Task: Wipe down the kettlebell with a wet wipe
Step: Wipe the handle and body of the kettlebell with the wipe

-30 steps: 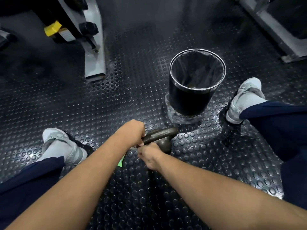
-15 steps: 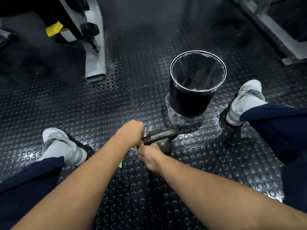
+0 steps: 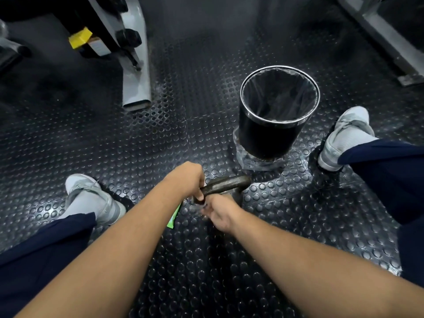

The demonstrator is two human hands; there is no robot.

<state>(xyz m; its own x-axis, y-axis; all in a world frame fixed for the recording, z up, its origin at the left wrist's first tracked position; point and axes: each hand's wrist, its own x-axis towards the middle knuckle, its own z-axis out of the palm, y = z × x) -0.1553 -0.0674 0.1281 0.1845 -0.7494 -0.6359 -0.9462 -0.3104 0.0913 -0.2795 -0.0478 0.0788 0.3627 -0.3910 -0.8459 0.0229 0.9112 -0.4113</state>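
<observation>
Two bare arms reach forward and down from the bottom of the view. The left hand is wrapped around the near end of the handle of the kettlebell - its fingers are curled tight on the bar. The right hand is just beside it, lower down, against the round body of the kettlebell. A pale, blurry scrap at its fingertips looks like the wet wipe (it is too smeared to be sure), and I cannot tell how far those fingers are bent or if they pinch it.

The kettlebell sits on the black rubber floor, which is covered in round bumps. It is between the person's two legs. A thin green packet lies on the floor, partly under the left arm.

One grey shoe is out to the left - the other shoe is farther off to the right. Past the kettlebell stands a black bin with a clear bag inside. Farther back on the left is the grey leg of a gym machine.
</observation>
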